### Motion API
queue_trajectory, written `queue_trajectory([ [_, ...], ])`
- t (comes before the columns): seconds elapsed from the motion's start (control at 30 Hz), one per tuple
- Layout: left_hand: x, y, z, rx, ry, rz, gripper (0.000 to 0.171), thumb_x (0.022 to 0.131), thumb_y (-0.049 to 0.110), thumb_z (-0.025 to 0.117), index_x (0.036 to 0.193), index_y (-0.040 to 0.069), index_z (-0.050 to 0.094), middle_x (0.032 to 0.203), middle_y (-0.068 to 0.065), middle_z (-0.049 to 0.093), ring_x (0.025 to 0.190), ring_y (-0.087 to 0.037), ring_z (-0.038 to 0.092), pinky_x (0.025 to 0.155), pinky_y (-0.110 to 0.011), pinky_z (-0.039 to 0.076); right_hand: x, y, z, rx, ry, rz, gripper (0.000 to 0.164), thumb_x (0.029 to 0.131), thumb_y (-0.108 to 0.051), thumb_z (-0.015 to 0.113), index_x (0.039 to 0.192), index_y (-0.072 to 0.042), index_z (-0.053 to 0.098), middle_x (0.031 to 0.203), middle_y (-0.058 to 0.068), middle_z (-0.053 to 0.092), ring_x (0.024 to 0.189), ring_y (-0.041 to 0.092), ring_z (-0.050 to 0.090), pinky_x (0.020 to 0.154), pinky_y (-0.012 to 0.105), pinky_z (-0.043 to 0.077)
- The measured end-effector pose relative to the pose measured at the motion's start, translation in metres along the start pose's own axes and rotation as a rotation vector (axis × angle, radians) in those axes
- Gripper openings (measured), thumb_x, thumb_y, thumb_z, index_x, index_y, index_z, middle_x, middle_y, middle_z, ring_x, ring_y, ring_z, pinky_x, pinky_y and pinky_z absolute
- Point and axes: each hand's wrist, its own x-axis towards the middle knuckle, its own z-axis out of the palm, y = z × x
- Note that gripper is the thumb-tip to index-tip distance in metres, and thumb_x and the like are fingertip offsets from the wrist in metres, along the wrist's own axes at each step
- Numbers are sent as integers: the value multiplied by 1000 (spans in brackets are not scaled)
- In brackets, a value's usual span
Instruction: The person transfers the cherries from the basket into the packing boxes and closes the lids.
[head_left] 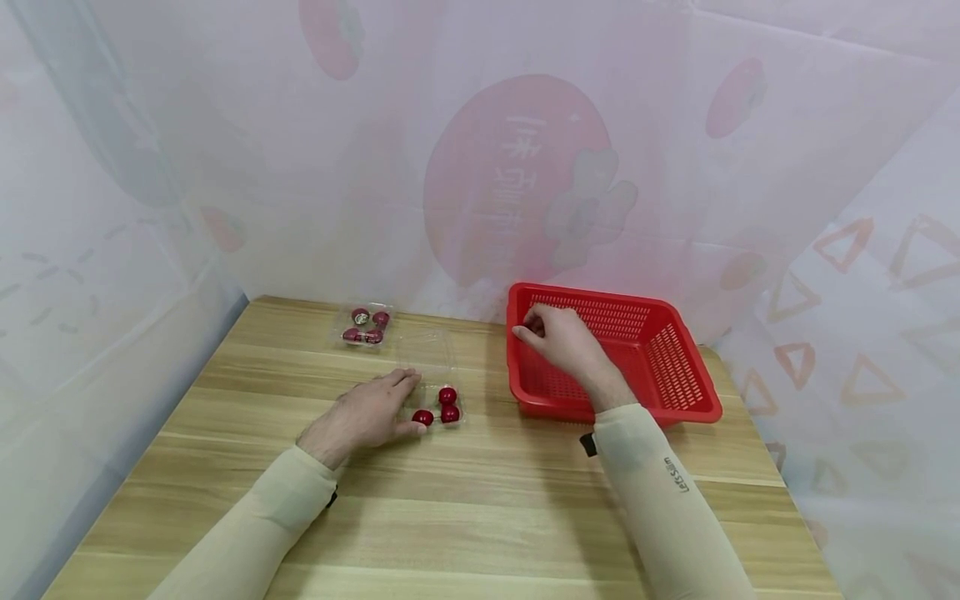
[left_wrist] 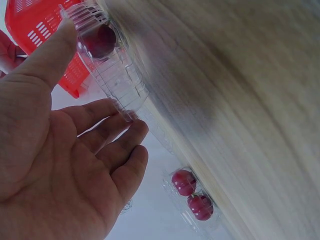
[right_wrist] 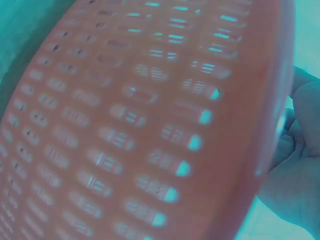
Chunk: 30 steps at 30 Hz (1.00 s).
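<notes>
My left hand [head_left: 367, 410] holds a clear plastic clamshell box [left_wrist: 120, 82], thumb on one side and fingertips on another. Three dark red cherries [head_left: 447, 396] show inside, and the box's lid [head_left: 427, 350] lies folded open toward the back. My right hand [head_left: 564, 340] is over the left part of a red plastic basket [head_left: 693, 367], its fingers bent and the thumb close to them. Whether anything is between those fingers is hidden. In the right wrist view the basket's slotted wall [right_wrist: 115, 120] covers much of the right hand [right_wrist: 300, 165].
A second clear plastic box [head_left: 365, 325] with several red cherries stands at the back left of the wooden table [head_left: 450, 517]. Behind it hangs a pale printed curtain [head_left: 315, 183], with more curtain at both sides.
</notes>
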Motion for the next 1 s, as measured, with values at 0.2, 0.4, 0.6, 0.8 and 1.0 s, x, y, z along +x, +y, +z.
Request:
queue_trajectory([
  [0.2, 0, -1, 0, 0, -3, -1, 91, 109, 52, 83, 172, -5, 51, 180, -29, 52, 162, -54, 57, 135, -68, 51, -1, -16, 1, 28, 3, -3, 25, 115, -34, 79, 126, -11, 79, 116, 7, 85, 108, 24, 79, 99, 44, 72],
  [0.4, 0, -1, 0, -2, -5, -4, 90, 109, 52, 84, 172, -5, 52, 180, -29, 52, 164, -54, 56, 135, -69, 51, -3, -34, 8, 29, 4, -44, 25, 116, -32, 79, 126, -9, 79, 112, 7, 86, 102, 22, 80, 94, 41, 72],
  [0.6, 1, -1, 1, -4, -9, -12, 91, 109, 53, 83, 172, -4, 51, 181, -28, 51, 164, -53, 57, 135, -68, 51, -4, -48, 18, 29, 13, -114, 20, 116, -28, 79, 121, -9, 80, 107, 6, 87, 94, 18, 80, 88, 38, 72],
  [0.8, 1, -1, 1, -4, -5, -10, 90, 109, 52, 83, 172, -4, 52, 181, -28, 52, 163, -53, 58, 135, -68, 52, -7, -61, 29, 43, 8, -129, 20, 115, -30, 80, 117, -10, 82, 101, 3, 86, 90, 14, 77, 86, 35, 70],
  [1.0, 0, -2, 1, 0, 5, -2, 89, 109, 52, 84, 171, -4, 53, 179, -28, 53, 161, -53, 60, 134, -67, 53, -8, -72, 40, 30, 2, -151, 21, 115, -32, 80, 117, -12, 82, 99, 1, 85, 86, 12, 75, 82, 32, 68],
])
